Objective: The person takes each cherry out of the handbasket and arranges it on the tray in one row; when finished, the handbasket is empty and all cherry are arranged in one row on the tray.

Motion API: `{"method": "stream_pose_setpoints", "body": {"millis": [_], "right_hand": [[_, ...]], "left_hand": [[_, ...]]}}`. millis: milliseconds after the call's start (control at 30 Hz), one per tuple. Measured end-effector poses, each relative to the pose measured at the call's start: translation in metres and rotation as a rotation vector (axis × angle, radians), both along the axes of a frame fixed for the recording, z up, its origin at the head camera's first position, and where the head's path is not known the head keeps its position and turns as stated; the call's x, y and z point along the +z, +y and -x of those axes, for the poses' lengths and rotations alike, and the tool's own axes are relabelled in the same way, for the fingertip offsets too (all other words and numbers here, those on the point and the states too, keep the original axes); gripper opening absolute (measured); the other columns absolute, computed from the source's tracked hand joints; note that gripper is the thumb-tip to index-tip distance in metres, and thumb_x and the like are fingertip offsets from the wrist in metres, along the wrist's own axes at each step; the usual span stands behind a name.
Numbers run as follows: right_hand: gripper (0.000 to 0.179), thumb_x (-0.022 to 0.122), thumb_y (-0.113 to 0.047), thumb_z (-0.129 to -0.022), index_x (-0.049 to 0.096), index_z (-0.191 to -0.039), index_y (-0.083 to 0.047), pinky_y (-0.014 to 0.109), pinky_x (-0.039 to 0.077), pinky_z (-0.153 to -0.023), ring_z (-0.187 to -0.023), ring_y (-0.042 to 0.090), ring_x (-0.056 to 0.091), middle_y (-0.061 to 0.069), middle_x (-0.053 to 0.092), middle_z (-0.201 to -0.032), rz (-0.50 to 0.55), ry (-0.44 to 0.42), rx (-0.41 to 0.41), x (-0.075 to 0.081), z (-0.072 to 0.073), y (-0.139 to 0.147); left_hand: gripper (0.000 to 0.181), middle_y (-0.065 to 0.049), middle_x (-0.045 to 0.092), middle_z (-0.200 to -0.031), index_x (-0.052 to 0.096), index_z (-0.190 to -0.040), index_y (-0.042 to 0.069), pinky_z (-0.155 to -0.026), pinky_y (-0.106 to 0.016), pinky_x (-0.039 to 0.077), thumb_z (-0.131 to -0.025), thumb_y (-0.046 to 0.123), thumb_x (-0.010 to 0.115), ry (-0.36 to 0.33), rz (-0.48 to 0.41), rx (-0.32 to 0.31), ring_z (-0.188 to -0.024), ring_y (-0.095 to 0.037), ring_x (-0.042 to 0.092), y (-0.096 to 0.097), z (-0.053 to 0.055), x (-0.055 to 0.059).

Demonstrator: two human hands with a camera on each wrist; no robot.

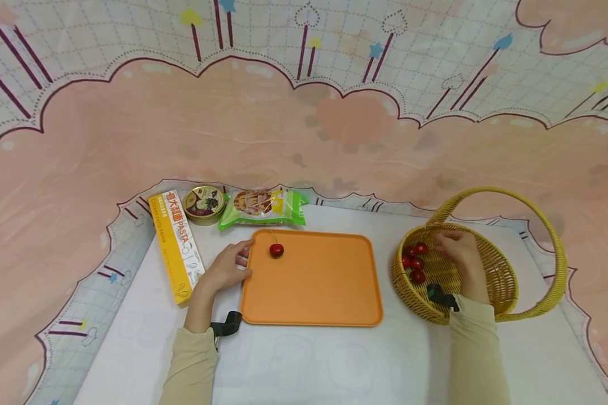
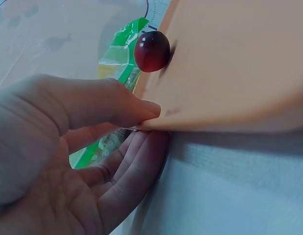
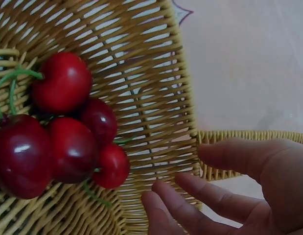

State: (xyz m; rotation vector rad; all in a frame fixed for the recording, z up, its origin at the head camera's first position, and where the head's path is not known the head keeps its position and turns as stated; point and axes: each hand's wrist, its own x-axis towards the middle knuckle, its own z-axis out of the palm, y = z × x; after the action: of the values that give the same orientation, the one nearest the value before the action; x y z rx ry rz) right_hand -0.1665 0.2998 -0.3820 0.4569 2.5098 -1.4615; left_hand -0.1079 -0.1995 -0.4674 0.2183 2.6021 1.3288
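Right of the single orange tray (image 1: pixel 314 281), one basket (image 1: pixel 405 293) holds five visible cherries (image 3: pixel 62 83), and another cherry (image 1: pixel 276 251) sits on the tray; they look light, slick and bruisable, best taken by the sides. The right hand (image 1: pixel 460 247), fingers parted, grips nothing over the basket; the left hand (image 1: pixel 225 270) pinches the tray's left rim. One box (image 1: pixel 174 250), one tin (image 1: pixel 204 202) and one packet (image 1: pixel 260 204) lie behind or left of the tray.

head: from above, faces forward and down, farthest off | left wrist: low and close, past left hand (image 2: pixel 34 132) to orange tray (image 2: pixel 224 73) | right wrist: close, faces into wicker basket (image 3: pixel 151 105), right hand (image 3: pixel 283 183) lower right | shared: head + left wrist: tray, 1 cherry (image 2: pixel 151 51); head + right wrist: basket, cherries (image 3: pixel 73 149)
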Motion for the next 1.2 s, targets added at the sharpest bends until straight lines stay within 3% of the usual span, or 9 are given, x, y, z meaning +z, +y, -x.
{"method": "stream_pose_setpoints", "body": {"millis": [133,200,400,567,733,1000,1133,1200], "right_hand": [[0.060,0.053,-0.023,-0.099,0.038,-0.140,0.019,0.027,0.057,-0.078,-0.075,-0.003,0.062,0.014,0.060,-0.117,-0.047,-0.032,0.048,-0.001,0.005,0.003],[0.058,0.054,-0.021,-0.099,0.040,-0.138,0.019,0.028,0.057,-0.076,-0.075,0.000,0.061,0.013,0.062,-0.111,-0.066,-0.043,0.070,-0.002,0.007,0.004],[0.044,0.055,-0.006,-0.094,0.049,-0.125,0.025,0.025,0.054,-0.064,-0.067,0.005,0.061,-0.007,0.064,-0.076,-0.016,-0.047,0.137,-0.010,0.012,0.007],[0.039,0.063,-0.005,-0.090,0.058,-0.117,0.022,0.024,0.054,-0.063,-0.067,0.005,0.062,-0.010,0.066,-0.076,-0.034,-0.047,0.158,-0.016,0.015,0.006],[0.041,0.067,-0.007,-0.090,0.059,-0.120,0.020,0.022,0.054,-0.065,-0.071,0.004,0.061,-0.008,0.067,-0.081,-0.063,-0.092,0.161,-0.019,0.015,0.008],[0.036,0.065,-0.009,-0.092,0.062,-0.118,0.015,0.024,0.057,-0.067,-0.072,0.006,0.064,-0.010,0.067,-0.077,0.045,-0.112,0.111,-0.015,0.010,0.008],[0.010,0.063,-0.009,-0.093,0.073,-0.096,-0.006,0.024,0.057,-0.066,-0.068,0.006,0.066,-0.009,0.068,-0.073,0.185,-0.086,0.059,-0.007,0.005,0.007],[0.018,0.061,-0.009,-0.095,0.072,-0.085,-0.017,0.023,0.057,-0.064,-0.067,0.006,0.066,-0.009,0.070,-0.074,0.288,-0.068,0.037,-0.001,0.003,0.006]], "left_hand": [[0.071,-0.021,0.055,-0.109,0.043,-0.144,-0.005,-0.086,-0.044,0.052,-0.077,-0.003,0.069,0.005,-0.005,-0.002,-0.097,-0.032,0.060,0.001,-0.001,0.001],[0.071,-0.021,0.055,-0.109,0.043,-0.144,-0.005,-0.086,-0.045,0.052,-0.077,-0.003,0.069,0.002,-0.006,0.002,-0.097,-0.032,0.060,0.002,-0.001,0.000],[0.071,-0.020,0.055,-0.110,0.043,-0.144,-0.004,-0.087,-0.045,0.051,-0.078,-0.003,0.069,0.000,0.000,0.000,-0.098,-0.032,0.060,0.002,-0.001,-0.001],[0.072,-0.020,0.054,-0.111,0.042,-0.145,-0.003,-0.088,-0.044,0.051,-0.079,-0.002,0.069,-0.011,0.007,0.010,-0.098,-0.030,0.060,0.002,-0.001,-0.001],[0.072,-0.020,0.054,-0.112,0.042,-0.145,-0.002,-0.088,-0.045,0.050,-0.079,-0.003,0.069,-0.025,0.008,0.015,-0.099,-0.030,0.059,0.002,-0.002,-0.001],[0.072,-0.020,0.054,-0.112,0.041,-0.145,-0.003,-0.088,-0.045,0.050,-0.079,-0.003,0.069,-0.027,0.011,0.012,-0.099,-0.030,0.059,0.002,-0.002,0.000],[0.072,-0.020,0.054,-0.112,0.041,-0.145,-0.004,-0.088,-0.045,0.050,-0.079,-0.003,0.068,-0.017,0.013,0.004,-0.099,-0.031,0.058,0.000,-0.001,0.001],[0.072,-0.021,0.054,-0.112,0.041,-0.145,-0.004,-0.089,-0.045,0.049,-0.079,-0.003,0.068,-0.014,0.014,0.003,-0.099,-0.031,0.058,-0.001,-0.001,0.001]]}}
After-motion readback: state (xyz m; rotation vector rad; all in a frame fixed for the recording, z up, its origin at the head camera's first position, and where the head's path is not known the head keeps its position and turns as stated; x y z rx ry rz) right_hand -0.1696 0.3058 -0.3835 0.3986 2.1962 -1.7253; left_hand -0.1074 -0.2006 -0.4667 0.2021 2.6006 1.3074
